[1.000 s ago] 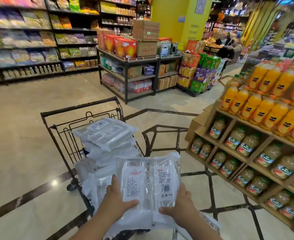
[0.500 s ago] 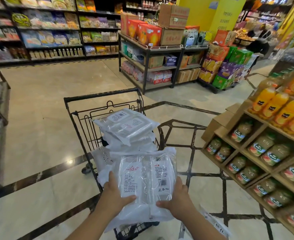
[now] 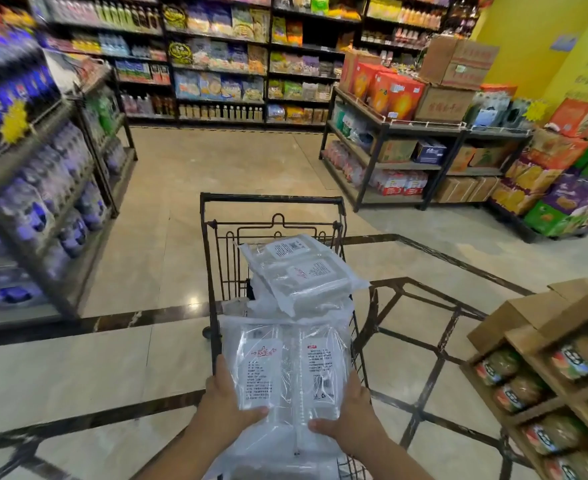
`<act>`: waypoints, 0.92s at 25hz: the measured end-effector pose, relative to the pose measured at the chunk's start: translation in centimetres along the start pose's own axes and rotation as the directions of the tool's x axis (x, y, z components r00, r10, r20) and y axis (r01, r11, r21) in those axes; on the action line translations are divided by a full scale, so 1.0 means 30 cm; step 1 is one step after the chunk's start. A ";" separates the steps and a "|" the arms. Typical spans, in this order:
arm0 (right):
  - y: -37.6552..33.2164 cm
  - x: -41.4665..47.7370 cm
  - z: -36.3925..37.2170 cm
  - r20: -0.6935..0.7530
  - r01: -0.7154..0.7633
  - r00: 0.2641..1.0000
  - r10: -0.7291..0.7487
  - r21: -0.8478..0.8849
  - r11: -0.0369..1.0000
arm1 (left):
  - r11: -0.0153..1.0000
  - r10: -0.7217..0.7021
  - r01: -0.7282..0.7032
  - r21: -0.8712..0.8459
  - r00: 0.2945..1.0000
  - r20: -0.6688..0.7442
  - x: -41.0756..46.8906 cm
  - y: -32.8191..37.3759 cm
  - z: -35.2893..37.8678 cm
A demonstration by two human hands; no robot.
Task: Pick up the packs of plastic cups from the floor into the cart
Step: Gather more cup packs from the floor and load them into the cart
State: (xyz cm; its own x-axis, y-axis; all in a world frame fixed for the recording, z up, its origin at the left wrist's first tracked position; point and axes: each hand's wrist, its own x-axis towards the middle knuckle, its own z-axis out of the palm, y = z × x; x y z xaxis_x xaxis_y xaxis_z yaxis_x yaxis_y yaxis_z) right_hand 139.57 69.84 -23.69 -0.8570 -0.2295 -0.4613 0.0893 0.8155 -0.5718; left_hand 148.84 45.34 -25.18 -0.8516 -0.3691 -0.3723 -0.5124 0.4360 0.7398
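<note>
A clear plastic pack of cups [image 3: 285, 368] with white labels lies flat over the near end of the black wire cart [image 3: 272, 206]. My left hand [image 3: 226, 400] grips its left edge and my right hand [image 3: 348, 407] grips its right edge. More packs of cups [image 3: 303, 271] are piled in the cart beyond it, the top one tilted. The cart's basket floor is hidden under the packs.
A shelf of purple-labelled bottles [image 3: 36, 209] stands close on the left. A cardboard display of jars [image 3: 545, 386] is close on the right. A black metal rack with boxes [image 3: 400, 147] stands ahead right. Long shelves [image 3: 216, 64] line the back. Tiled floor [image 3: 216, 168] lies ahead.
The view has swung left, so the cart now sits centred and the juice display has left the frame. Both hands still hold the same pack over the cart.
</note>
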 end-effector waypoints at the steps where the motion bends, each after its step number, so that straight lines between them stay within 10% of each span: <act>1: 0.014 0.024 -0.013 0.026 0.010 1.000 -0.010 -0.009 1.000 | 1.000 -0.017 0.017 0.000 1.000 -0.009 0.006 0.002 0.021; 23: 0.294 0.337 -0.022 0.402 0.126 0.915 -0.040 -0.190 0.974 | 0.904 -0.404 0.420 0.082 0.900 -0.161 -0.034 0.013 0.365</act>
State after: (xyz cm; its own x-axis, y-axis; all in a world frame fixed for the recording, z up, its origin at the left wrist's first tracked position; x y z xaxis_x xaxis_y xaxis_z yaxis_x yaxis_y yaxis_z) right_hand 131.37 75.06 -32.94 -0.5835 -0.4560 -0.6720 -0.1174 0.8662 -0.4857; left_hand 148.30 54.87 -30.64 -0.5420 -0.6406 -0.5440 -0.8299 0.3060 0.4665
